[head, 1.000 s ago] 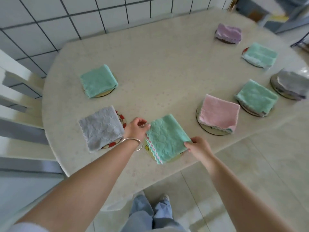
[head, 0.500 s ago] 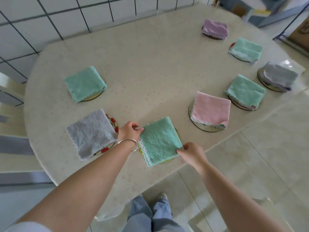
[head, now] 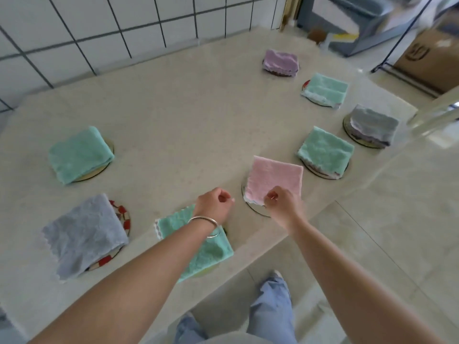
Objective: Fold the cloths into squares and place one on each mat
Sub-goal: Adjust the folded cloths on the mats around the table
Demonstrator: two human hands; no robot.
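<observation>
Several folded cloths lie on round mats around the beige table. Nearest me is a green cloth, partly hidden under my left forearm. My left hand hovers just beyond it with curled fingers and holds nothing. A pink cloth lies on a mat to the right. My right hand is over its near edge, fingers curled and seeming to pinch that edge. At the left sits a grey cloth on a red-patterned mat.
Other folded cloths on mats: green at far left, green, grey, green and purple along the right side. A tiled wall runs behind the table. A cardboard box stands at top right.
Both hands have let go of the near green cloth and moved right and away from me. The right hand has reached the pink cloth's near edge. The view has shifted right.
</observation>
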